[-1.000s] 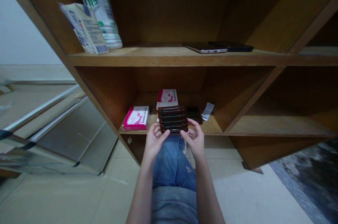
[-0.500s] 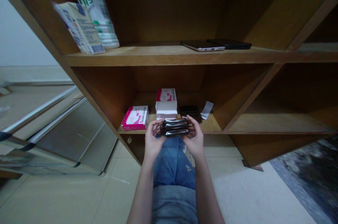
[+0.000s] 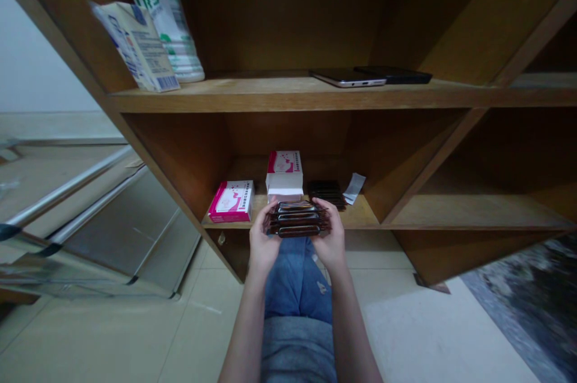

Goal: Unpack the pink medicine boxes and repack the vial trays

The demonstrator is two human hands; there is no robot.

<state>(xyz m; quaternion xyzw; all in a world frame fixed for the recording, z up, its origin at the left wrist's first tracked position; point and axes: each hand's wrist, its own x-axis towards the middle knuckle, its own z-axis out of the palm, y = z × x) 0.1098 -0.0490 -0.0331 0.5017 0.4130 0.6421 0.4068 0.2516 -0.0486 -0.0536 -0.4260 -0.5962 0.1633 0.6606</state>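
The left hand (image 3: 265, 237) and right hand (image 3: 329, 234), fingers clamped on either end, have lifted a stack of amber glass ampoules (image 3: 297, 219) clear of the wooden shelf (image 3: 360, 214).

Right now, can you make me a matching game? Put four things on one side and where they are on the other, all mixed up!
Things:
1. stack of brown vials
2. pink-and-white box
3. phone
4. white paper slip

Places:
A. upper shelf
B. lower shelf, left end
C. between left hand and right hand
D. beside the dark stack

Pairs: 1-C, 2-B, 3-A, 4-D
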